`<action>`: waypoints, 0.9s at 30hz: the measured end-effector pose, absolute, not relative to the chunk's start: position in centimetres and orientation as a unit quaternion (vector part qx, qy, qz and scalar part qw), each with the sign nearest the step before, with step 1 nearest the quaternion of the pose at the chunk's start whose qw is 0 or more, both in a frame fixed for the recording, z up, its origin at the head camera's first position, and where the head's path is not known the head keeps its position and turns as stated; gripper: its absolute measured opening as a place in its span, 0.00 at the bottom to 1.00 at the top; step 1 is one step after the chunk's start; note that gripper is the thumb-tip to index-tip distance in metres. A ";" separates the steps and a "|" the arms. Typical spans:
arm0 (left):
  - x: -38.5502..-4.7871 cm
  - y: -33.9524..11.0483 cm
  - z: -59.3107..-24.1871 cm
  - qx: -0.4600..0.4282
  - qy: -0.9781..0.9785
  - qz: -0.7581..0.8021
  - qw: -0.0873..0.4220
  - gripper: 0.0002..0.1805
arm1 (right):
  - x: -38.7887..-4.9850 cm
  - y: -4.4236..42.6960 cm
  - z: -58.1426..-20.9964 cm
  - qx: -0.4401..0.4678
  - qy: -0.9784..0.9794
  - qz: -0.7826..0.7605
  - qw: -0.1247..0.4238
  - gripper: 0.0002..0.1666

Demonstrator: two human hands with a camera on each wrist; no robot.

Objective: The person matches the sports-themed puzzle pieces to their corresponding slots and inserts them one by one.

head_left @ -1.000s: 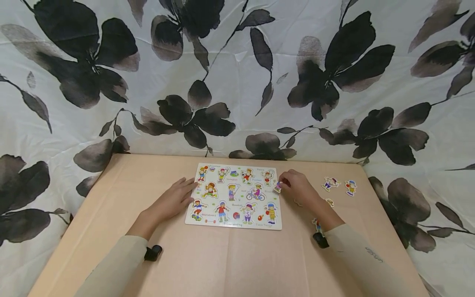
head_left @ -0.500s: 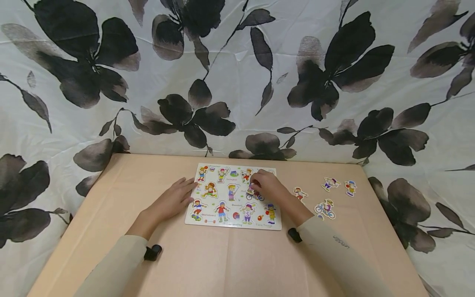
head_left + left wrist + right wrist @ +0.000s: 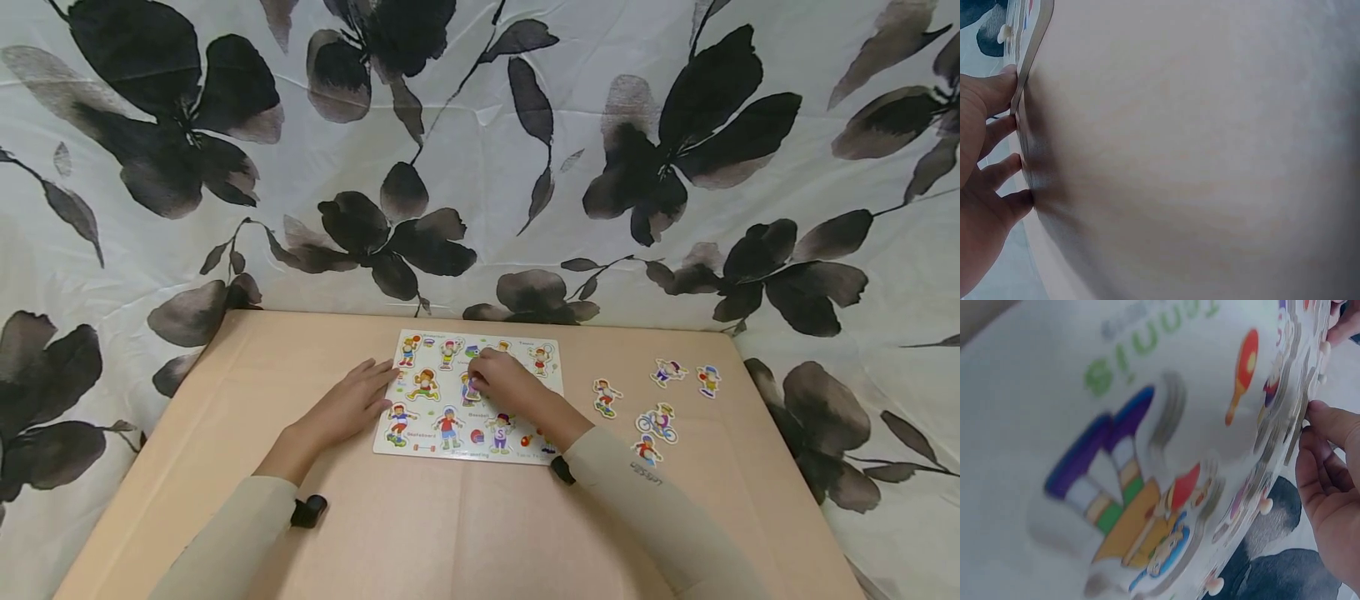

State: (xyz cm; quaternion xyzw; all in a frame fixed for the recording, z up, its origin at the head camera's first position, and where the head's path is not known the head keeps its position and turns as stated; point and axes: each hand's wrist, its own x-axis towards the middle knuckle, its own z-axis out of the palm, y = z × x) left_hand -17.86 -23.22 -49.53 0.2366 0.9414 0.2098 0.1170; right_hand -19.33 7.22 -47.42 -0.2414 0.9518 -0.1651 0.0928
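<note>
A white puzzle board [image 3: 487, 457] with printed sports figures lies on the table; some figures are knobbed pieces seen in the right wrist view. My left hand [image 3: 351, 398] rests at its left edge. In the left wrist view, the left thumb touches the board's rim [image 3: 1036, 44], and the other fingertips stand on the table. My right hand [image 3: 517, 385] is over the middle of the board, beside the batter figure. Between its thumb and fingers it pinches a thin puzzle piece [image 3: 1296, 428], seen edge-on in the right wrist view. The hand hides the bicycle figure's place.
Several loose puzzle pieces lie on the table right of the board, among them a cyclist piece [image 3: 656, 422], a running figure [image 3: 606, 398] and a figure [image 3: 707, 380] farther right. A floral cloth [image 3: 525, 167] hangs behind the table's [image 3: 420, 533] far edge.
My right hand has moved left from beside the board's right edge to its middle, carrying the puzzle piece. Loose pieces under the forearm have come into view. The left hand stays put.
</note>
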 end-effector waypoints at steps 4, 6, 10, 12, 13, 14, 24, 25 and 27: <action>-17.9 -23.1 -49.5 0.237 0.941 0.210 0.115 0.32 | -19.5 6.8 -47.6 -0.248 0.951 -0.162 0.091 0.09; -17.9 -23.0 -49.5 0.238 0.942 0.210 0.113 0.32 | -19.6 6.7 -47.7 -0.253 0.950 -0.164 0.086 0.08; -18.0 -22.9 -49.6 0.239 0.942 0.207 0.113 0.32 | -19.7 6.5 -47.9 -0.256 0.949 -0.165 0.084 0.07; -18.0 -22.9 -49.6 0.239 0.942 0.208 0.113 0.31 | -19.7 6.5 -48.0 -0.256 0.949 -0.162 0.085 0.07; -18.0 -22.9 -49.6 0.238 0.942 0.208 0.112 0.31 | -19.7 6.5 -48.0 -0.256 0.949 -0.162 0.085 0.07; -18.0 -22.9 -49.6 0.237 0.942 0.209 0.112 0.31 | -19.7 6.4 -48.0 -0.255 0.950 -0.161 0.085 0.07; -17.9 -22.8 -49.6 0.242 0.941 0.211 0.106 0.31 | -19.3 6.1 -47.5 -0.248 0.950 -0.159 0.101 0.06; -17.9 -22.8 -49.5 0.240 0.941 0.211 0.108 0.31 | -19.3 6.1 -47.4 -0.249 0.950 -0.158 0.104 0.05; -17.9 -22.8 -49.6 0.242 0.941 0.210 0.107 0.31 | -19.3 6.0 -47.4 -0.250 0.949 -0.159 0.108 0.05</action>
